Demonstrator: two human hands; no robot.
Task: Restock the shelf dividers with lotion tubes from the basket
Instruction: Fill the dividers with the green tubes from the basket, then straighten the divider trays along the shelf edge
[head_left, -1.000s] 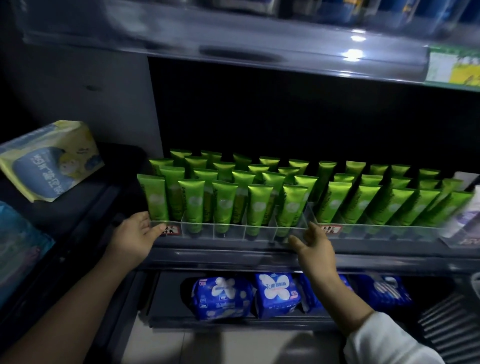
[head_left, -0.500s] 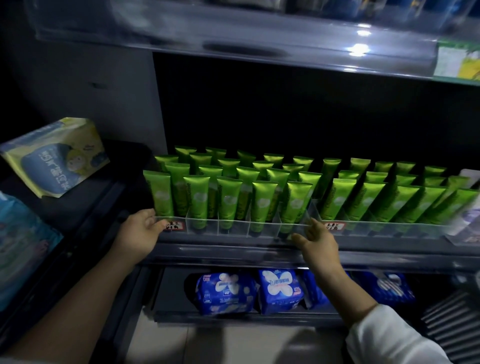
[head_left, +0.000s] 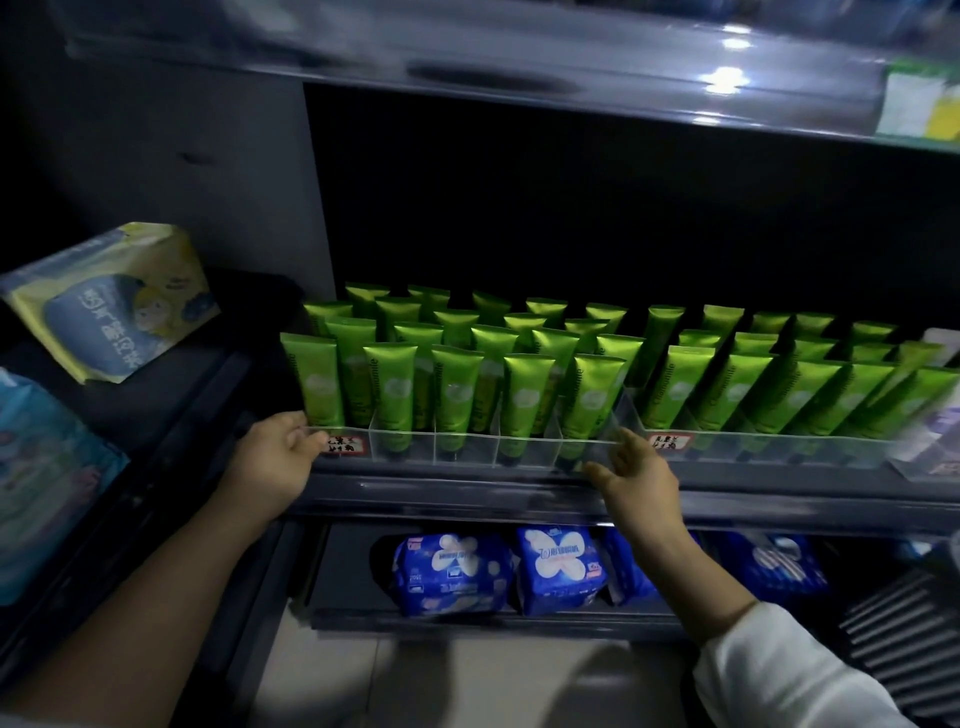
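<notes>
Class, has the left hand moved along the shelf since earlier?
No. The left hand still holds the left front corner of the divider tray, just left of the price label.

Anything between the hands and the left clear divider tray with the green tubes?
Nothing visible. The left hand grips the clear divider tray at its front-left corner; the right hand touches its front-right corner. The green lotion tubes stand inside, behind its front wall.

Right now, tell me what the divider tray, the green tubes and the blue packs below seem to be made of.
Divider tray: clear hard plastic, likely acrylic; the tubes' bases show through its thin, straight, glinting walls.
Green tubes: soft plastic or laminate with a metallic sheen; flat crimped tops.
Blue packs: thin glossy plastic film, wrinkled and puffy.
</notes>
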